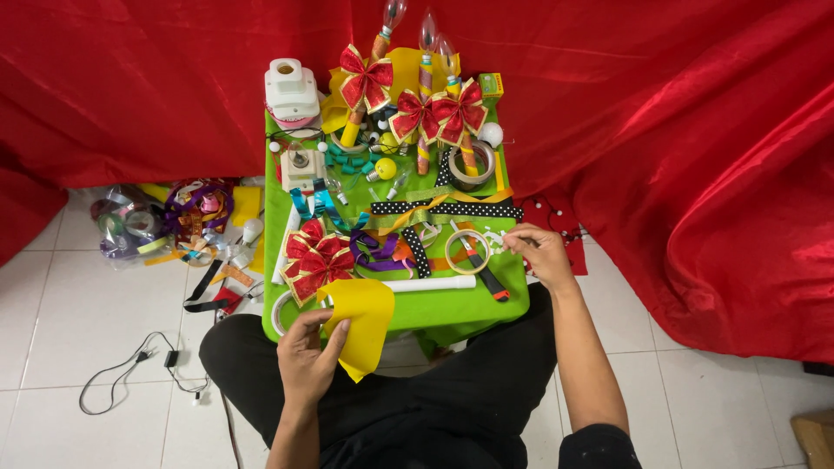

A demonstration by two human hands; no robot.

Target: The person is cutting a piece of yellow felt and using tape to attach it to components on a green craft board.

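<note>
My left hand (310, 352) holds a yellow sheet of felt-like material (363, 320) by its lower left edge, just off the near edge of the small green table (443, 308). My right hand (537, 254) rests at the table's right side, fingers pinched near a small white piece; what it grips I cannot tell. A tape roll (467, 250) and a utility knife (483, 271) lie just left of that hand. A red and gold bow (316, 258) sits beside the yellow sheet, with a white tube (430, 283) next to it.
Decorated bulb sticks with red bows (415, 111) stand at the table's far end by a white device (292, 91). Ribbons (439, 210) cross the middle. A pile of ribbon scraps (178, 221) and a black cable (143, 356) lie on the tiled floor at left. Red cloth (695, 156) hangs behind.
</note>
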